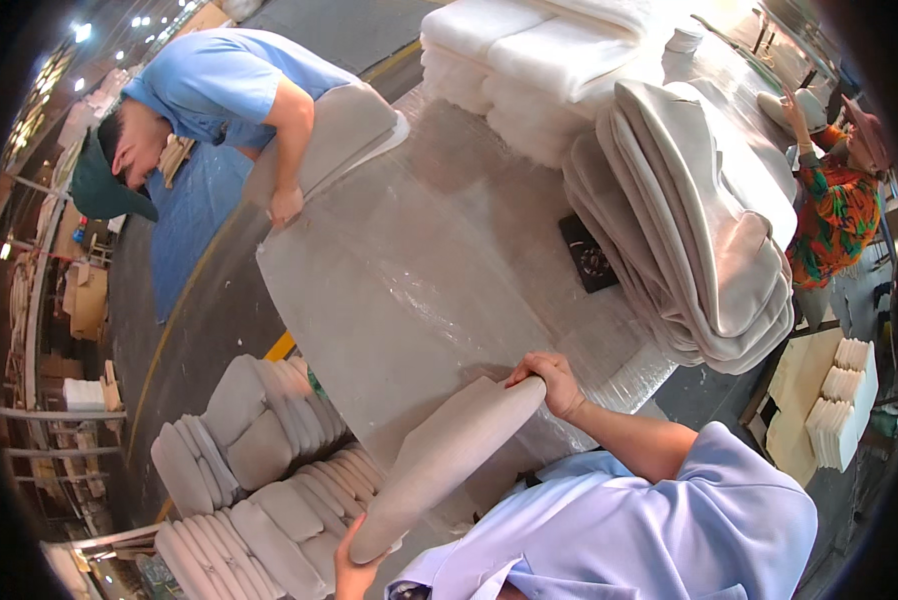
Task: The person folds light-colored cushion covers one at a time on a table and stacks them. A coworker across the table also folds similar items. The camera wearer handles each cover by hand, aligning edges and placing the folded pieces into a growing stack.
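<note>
A grey fabric-covered cushion (454,455) is tilted on its edge over the near side of the plastic-covered table (399,270). My right hand (549,382) is closed around its upper right end, the fingers curled over the edge. At the cushion's lower left end, my left hand (354,562) grips the side; part of this hand is cut off by the picture's lower edge. Right of the table's middle lies a pile of grey fabric covers (684,230). A small black object (587,255) sits beside that pile.
Stacked grey cushions (259,480) stand to the left. White batting (539,65) is piled at the table's far side. A co-worker in a blue shirt (229,85) leans over grey cushions (344,140) at far left. Another person (839,210) is at right, near white stacked pieces (841,405).
</note>
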The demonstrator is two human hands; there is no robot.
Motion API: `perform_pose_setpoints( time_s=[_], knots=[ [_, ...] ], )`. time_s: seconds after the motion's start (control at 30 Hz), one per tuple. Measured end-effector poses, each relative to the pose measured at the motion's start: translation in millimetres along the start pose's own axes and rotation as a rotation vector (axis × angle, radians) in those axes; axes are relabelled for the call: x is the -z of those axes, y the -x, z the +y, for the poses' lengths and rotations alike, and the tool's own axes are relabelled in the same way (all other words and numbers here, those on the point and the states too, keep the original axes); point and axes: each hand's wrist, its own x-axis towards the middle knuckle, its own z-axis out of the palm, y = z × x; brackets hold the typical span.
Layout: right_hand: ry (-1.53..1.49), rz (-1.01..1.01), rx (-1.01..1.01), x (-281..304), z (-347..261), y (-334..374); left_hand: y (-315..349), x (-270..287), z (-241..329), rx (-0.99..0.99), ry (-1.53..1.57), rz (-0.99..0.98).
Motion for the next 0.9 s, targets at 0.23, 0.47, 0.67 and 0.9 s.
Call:
perform_pose_setpoints(
  time_s=[0.23,0.47,0.67,0.9],
  knots=[
    [-0.115,0.184,-0.078,36,-40,35,-11,-59,-20,-0.223,0.049,0.112],
    [-0.050,0.301,0.020,119,-83,89,-62,-94,40,-0.458,0.112,-0.097],
    [0.442,0.218,-0.235,127,-89,75,-129,-63,7,0.114,0.325,-0.565],
    [1.636,-0.349,-0.520,95,-86,8,-214,-162,117,-0.353,-0.350,-0.302]
  ],
)
